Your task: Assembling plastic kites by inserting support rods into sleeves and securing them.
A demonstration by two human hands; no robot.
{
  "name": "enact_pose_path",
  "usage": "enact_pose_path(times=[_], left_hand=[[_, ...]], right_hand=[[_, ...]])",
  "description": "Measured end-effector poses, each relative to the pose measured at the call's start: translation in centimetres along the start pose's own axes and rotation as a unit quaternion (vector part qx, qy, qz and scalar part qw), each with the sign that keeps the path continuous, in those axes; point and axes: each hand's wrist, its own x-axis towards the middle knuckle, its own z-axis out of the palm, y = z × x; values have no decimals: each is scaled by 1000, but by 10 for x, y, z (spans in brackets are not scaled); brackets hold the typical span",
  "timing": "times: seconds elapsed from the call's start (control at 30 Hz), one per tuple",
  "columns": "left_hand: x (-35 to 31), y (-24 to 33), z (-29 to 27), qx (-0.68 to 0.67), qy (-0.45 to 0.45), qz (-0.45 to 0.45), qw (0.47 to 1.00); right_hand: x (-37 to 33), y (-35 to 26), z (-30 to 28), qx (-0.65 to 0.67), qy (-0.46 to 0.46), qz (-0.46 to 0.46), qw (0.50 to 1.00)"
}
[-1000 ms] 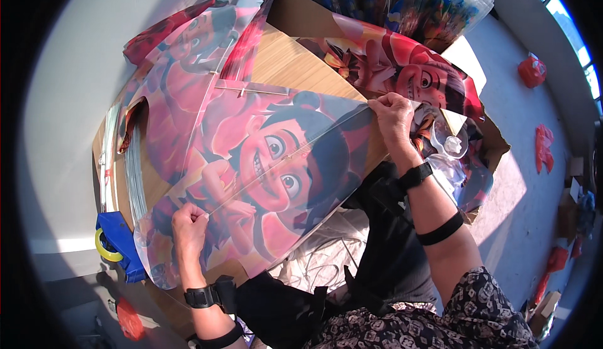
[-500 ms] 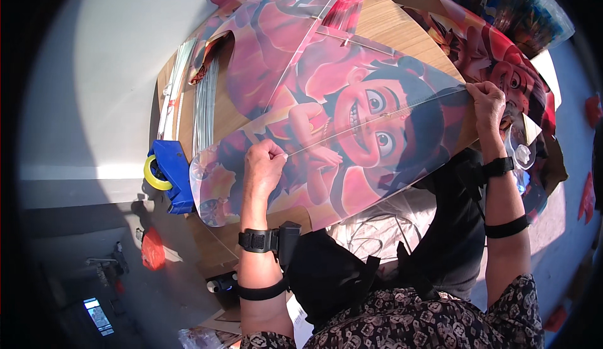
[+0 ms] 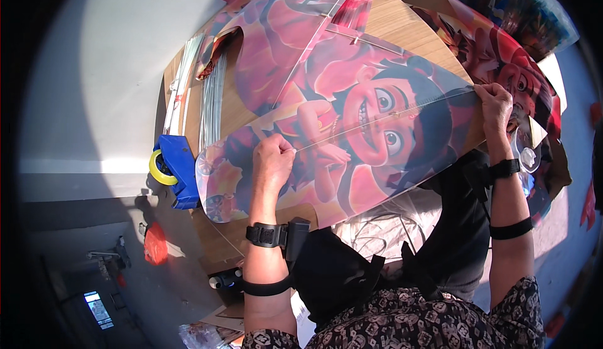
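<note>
A large glossy printed sheet (image 3: 314, 189) with a cartoon figure, which looks like a kite sail, lies slanted across the table before me. Along its middle runs a thin rod (image 3: 339, 134) with a small fastening near the figure's eyes. My left hand (image 3: 271, 164) is closed in a pinch on the rod's left end, above the sheet. At the sheet's pointed right corner, my right hand (image 3: 497, 109) pinches the tip between thumb and fingers; the rod's dark far end reaches there. A second similar sheet (image 3: 264, 60) with a thin rod lies farther left, partly under this one.
A blue tape dispenser (image 3: 178, 172) with yellow tape stands at the table's left edge. Bundles of thin white rods (image 3: 212, 107) lie beyond it. More printed sheets (image 3: 527, 88) are stacked at the right, near clear plastic packs (image 3: 534, 16). The wooden tabletop (image 3: 402, 19) shows between sheets.
The whole scene has shifted slightly to the right in the picture. Both hands keep their pinches, and the sheet lies the same way between them.
</note>
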Motion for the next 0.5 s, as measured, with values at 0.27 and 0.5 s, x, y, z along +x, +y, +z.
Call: enact_pose_path(times=[0.27, 0.5], left_hand=[[7, -8, -1, -21, -27, -14, 999], [2, -1, -3, -35, -2, -102, 994]], right_hand=[[5, 6, 1, 27, 0, 4, 1000], [4, 8, 5, 24, -6, 19, 1000]])
